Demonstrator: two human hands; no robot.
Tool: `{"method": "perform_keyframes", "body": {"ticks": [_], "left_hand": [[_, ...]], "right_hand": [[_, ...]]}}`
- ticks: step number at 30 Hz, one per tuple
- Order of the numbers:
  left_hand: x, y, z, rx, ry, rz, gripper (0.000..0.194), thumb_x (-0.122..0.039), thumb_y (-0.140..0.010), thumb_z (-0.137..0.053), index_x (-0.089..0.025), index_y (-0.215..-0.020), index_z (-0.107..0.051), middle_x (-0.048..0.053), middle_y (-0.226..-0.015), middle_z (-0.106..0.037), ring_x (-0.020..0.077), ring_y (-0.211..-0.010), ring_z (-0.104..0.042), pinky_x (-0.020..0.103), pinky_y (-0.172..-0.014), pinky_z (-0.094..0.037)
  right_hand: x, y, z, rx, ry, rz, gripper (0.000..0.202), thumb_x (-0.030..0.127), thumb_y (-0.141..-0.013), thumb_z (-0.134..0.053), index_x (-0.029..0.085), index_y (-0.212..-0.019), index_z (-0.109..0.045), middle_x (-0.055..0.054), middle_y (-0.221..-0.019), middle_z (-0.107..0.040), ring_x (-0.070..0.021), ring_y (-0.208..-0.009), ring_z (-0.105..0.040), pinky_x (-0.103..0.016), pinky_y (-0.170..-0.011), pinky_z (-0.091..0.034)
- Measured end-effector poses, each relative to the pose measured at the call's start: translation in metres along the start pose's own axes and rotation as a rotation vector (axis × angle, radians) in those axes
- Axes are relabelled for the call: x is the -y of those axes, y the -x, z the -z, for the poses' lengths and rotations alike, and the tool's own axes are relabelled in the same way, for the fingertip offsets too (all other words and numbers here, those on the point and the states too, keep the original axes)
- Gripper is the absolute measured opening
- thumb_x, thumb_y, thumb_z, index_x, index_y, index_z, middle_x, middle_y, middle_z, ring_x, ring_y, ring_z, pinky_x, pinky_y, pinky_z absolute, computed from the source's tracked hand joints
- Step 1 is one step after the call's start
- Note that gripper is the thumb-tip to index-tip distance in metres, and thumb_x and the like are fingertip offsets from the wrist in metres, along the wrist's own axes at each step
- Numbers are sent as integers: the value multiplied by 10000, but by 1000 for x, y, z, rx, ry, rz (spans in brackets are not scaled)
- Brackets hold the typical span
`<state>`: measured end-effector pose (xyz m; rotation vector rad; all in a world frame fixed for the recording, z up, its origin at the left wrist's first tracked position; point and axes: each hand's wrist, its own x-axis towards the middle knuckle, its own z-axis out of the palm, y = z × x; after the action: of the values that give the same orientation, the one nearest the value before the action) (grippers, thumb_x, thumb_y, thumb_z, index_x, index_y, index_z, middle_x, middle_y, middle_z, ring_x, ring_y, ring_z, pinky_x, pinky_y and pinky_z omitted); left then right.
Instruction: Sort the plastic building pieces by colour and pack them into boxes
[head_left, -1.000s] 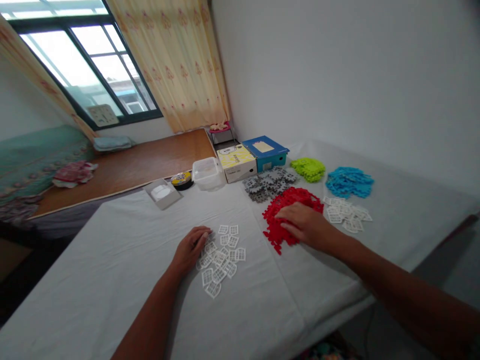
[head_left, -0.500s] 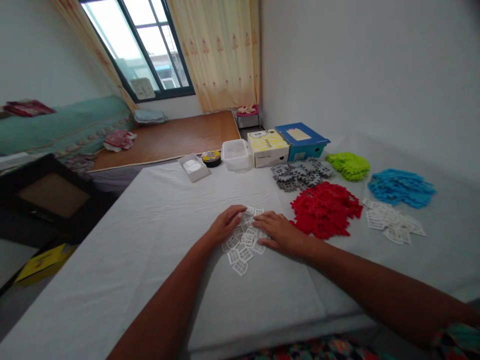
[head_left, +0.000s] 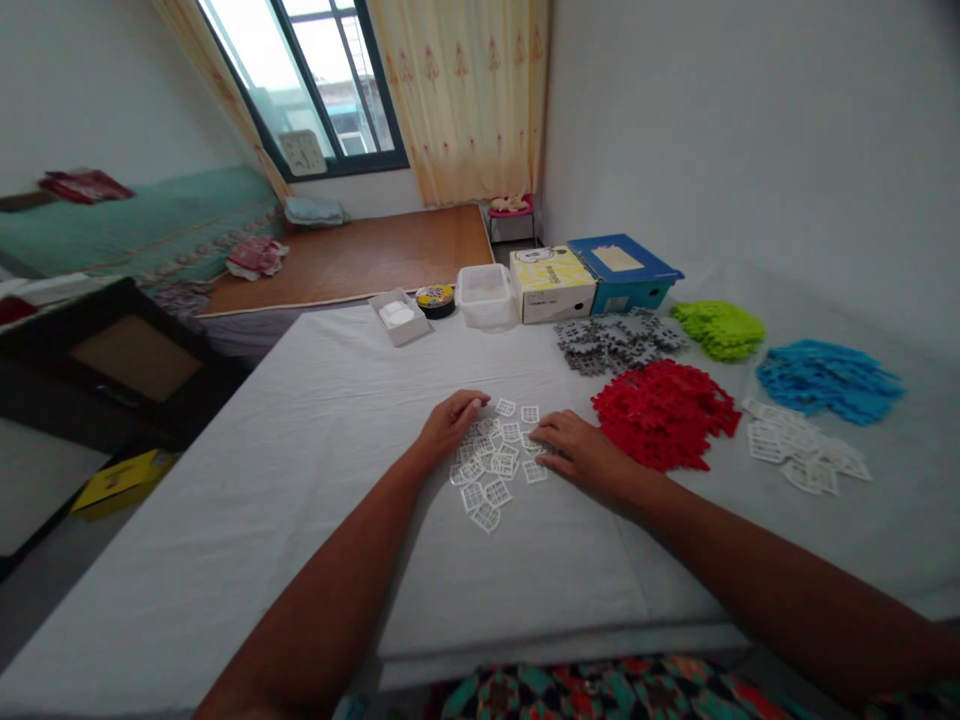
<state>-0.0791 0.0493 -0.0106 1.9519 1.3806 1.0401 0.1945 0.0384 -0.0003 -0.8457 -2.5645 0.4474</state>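
Small white plastic lattice pieces (head_left: 504, 462) lie spread in a loose cluster on the white tablecloth, some overlapping. My left hand (head_left: 450, 422) rests at the cluster's left edge, its fingers bent loosely and pointing right, with the thumb by the nearest pieces. At the right edge, my right hand (head_left: 574, 447) lies low with fingers apart, the fingertips touching or covering a few pieces. Neither hand visibly grips anything. Just right of my right hand is a heap of red plastic pieces (head_left: 664, 415).
Grey pieces (head_left: 619, 340), lime green pieces (head_left: 720, 328), blue pieces (head_left: 829, 378) and more white pieces (head_left: 802, 445) lie in piles to the right. A yellow-and-white box (head_left: 553, 285), a blue box (head_left: 624, 270), a clear tub (head_left: 486, 297), a round tin (head_left: 435, 300) and a small white box (head_left: 399, 316) stand along the back.
My hands have drawn apart, and the white pieces between them are spread wider and flatter. The whole view has shifted slightly.
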Motion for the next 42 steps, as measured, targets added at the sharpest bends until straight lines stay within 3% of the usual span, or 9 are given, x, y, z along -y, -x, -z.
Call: {"method": "perform_keyframes", "body": {"ticks": [7, 12, 18, 22, 26, 30, 33, 38, 42], "left_hand": [[0, 0, 0, 19, -24, 1, 399, -471, -954, -420, -179, -1041, -678, 77, -1052, -704, 213, -998, -636, 363, -927, -494], [-1, 0, 0, 32, -35, 0, 398, -471, -953, -420, -180, -1038, -678, 80, -1030, -705, 216, -990, -635, 375, -927, -495], [-2, 1, 2, 42, -40, -5, 408, -491, -954, -421, -192, -1045, -682, 77, -1059, -703, 216, -1011, -638, 371, -944, -495], [-3, 0, 4, 47, -43, -21, 414, -501, -954, -422, -191, -1038, -683, 87, -1075, -700, 223, -1020, -639, 384, -952, -495], [-4, -1, 5, 62, -54, -36, 414, -517, -949, -427, -205, -1031, -685, 85, -1077, -701, 235, -1032, -639, 407, -960, -496], [0, -3, 7, 75, -68, -35, 407, -521, -947, -433, -213, -1038, -684, 84, -1096, -699, 239, -1055, -631, 411, -979, -490], [3, -5, 7, 97, -84, -55, 406, -503, -957, -422, -208, -1062, -680, 96, -1115, -691, 242, -1071, -626, 427, -988, -489], [-27, 5, 9, 204, -288, -225, 451, -490, -962, -411, -226, -1268, -612, 123, -1364, -568, 278, -1307, -475, 496, -1119, -355], [-68, 30, -1, 567, -516, -381, 594, -564, -913, -490, -334, -1455, -410, 49, -1578, -313, 309, -1452, -258, 526, -1179, -196]], "right_hand": [[3, -1, 3, -35, 65, 32, 151, 203, -935, -536, 143, -1000, -659, -106, -965, -663, -216, -947, -582, -367, -859, -493], [-2, -2, -5, -77, 83, 19, 236, 166, -951, -482, 142, -1134, -629, -118, -1027, -684, -218, -982, -610, -377, -877, -512], [5, 5, 19, -284, -41, -75, 256, 244, -965, -458, 191, -1156, -620, -98, -1071, -706, -200, -959, -659, -361, -868, -535], [-12, 45, 63, -492, 39, -362, 256, 341, -935, -500, 196, -1103, -626, -90, -1044, -715, -214, -908, -685, -345, -804, -546], [-58, 115, 109, -631, 241, -698, 306, 404, -894, -516, 209, -1081, -659, -83, -994, -730, -222, -802, -689, -334, -718, -531], [-104, 180, 130, -542, 317, -872, 347, 422, -856, -509, 211, -1053, -701, -85, -967, -741, -225, -751, -676, -337, -667, -506], [-124, 205, 130, -466, 307, -918, 383, 440, -848, -511, 189, -1054, -714, -102, -905, -737, -235, -720, -664, -348, -636, -494], [-137, 210, 131, -485, 631, -727, 476, 511, -930, -372, 186, -1104, -673, -179, -1024, -696, -338, -888, -646, -482, -776, -477], [-125, 182, 135, -546, 651, -519, 476, 490, -957, -345, 174, -1177, -623, -199, -1226, -623, -379, -1152, -560, -536, -958, -413]]}}
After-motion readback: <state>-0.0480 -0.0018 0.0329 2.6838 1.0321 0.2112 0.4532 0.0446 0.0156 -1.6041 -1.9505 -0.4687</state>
